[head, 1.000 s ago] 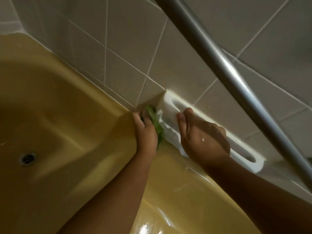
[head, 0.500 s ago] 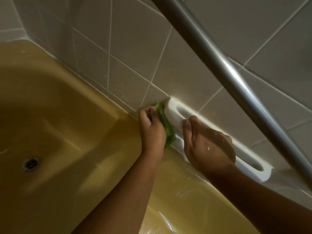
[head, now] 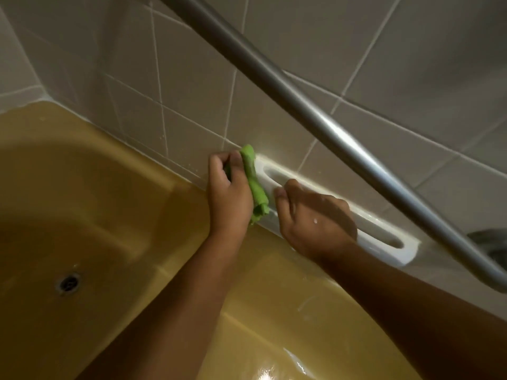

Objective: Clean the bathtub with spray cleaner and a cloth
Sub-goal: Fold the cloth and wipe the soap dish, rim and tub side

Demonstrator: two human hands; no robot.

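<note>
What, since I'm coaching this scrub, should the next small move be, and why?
Probably the left hand should slide its bunched green cloth rightward along the white slotted handle: the cloth touches only its left end, while the right hand holds its middle.

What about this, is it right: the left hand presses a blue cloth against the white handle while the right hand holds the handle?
Not quite. The head view shows the cloth is green, not blue. The left hand does press it against the white handle, and the right hand holds the handle.

Grey tiled wall (head: pixel 411 64) with pale grout behind a slanting metal rail (head: pixel 301 104).
</note>
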